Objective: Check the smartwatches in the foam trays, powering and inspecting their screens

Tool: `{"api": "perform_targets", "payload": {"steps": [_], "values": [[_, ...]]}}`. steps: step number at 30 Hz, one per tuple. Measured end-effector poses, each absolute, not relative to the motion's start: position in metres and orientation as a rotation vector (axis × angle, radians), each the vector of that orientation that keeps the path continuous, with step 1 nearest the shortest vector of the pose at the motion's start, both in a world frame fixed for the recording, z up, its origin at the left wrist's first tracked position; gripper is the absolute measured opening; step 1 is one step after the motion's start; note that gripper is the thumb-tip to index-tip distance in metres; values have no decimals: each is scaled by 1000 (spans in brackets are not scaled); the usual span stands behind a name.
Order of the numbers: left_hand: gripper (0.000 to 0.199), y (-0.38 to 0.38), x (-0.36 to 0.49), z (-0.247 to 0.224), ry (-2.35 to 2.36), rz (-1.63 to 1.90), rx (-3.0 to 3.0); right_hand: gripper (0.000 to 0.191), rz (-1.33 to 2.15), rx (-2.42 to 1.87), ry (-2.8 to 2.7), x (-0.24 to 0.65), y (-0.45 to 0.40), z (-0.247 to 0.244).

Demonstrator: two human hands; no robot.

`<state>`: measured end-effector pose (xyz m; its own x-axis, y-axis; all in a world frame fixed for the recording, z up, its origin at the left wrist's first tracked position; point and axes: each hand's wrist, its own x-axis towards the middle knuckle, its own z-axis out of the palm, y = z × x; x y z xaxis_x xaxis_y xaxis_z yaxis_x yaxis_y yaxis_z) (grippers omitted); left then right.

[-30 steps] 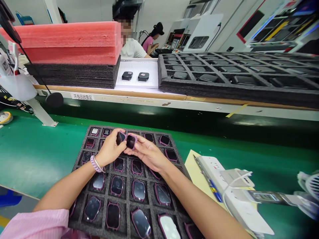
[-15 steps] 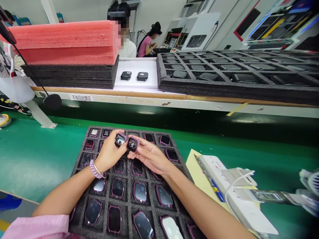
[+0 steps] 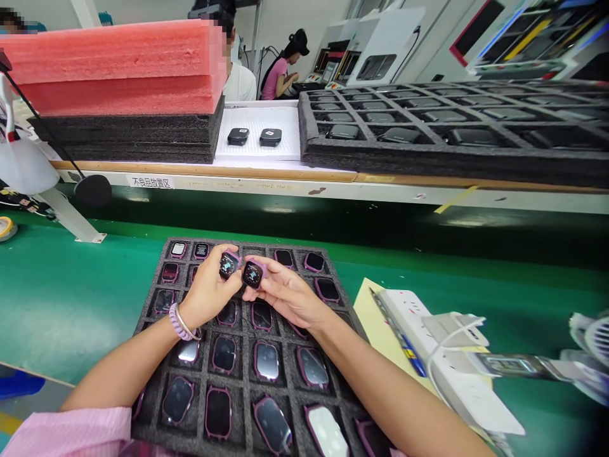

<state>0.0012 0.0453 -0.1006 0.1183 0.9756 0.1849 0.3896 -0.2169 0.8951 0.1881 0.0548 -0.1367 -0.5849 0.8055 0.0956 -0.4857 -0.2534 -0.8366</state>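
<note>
My left hand [image 3: 212, 284] is closed on a purple-cased smartwatch [image 3: 229, 264] without a strap, its screen lit with a watch face. Close beside it, my right hand [image 3: 288, 289] grips a second purple smartwatch [image 3: 254, 274], which shows a similar lit face. Both watches are tilted up over a dark grey foam tray [image 3: 202, 387]. Purple-framed watches lie in the tray's square compartments, most with dark screens, such as one watch [image 3: 219, 412] near the front. A white-screened watch [image 3: 327, 430] lies at the front right. My forearms and hands hide some compartments.
A white power strip [image 3: 451, 362] with a plugged-in charger, pens and yellow paper [image 3: 366, 311] lie at right. On the shelf [image 3: 266, 174] stand red foam sheets [image 3: 128, 63], two black devices and another foam tray [image 3: 428, 152]. A small fan [image 3: 592, 343] is far right. People sit behind.
The whole view has shifted slightly, with the shelf and tray a little higher in the picture. Both hands keep hold of their watches in nearly the same pose.
</note>
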Motion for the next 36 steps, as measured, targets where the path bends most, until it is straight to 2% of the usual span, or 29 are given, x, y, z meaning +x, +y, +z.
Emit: {"api": "perform_targets", "payload": {"steps": [36], "values": [[38,44,3,-103,1350,1023,1750,52,1925,-490,-1158,189,52,-134]]}}
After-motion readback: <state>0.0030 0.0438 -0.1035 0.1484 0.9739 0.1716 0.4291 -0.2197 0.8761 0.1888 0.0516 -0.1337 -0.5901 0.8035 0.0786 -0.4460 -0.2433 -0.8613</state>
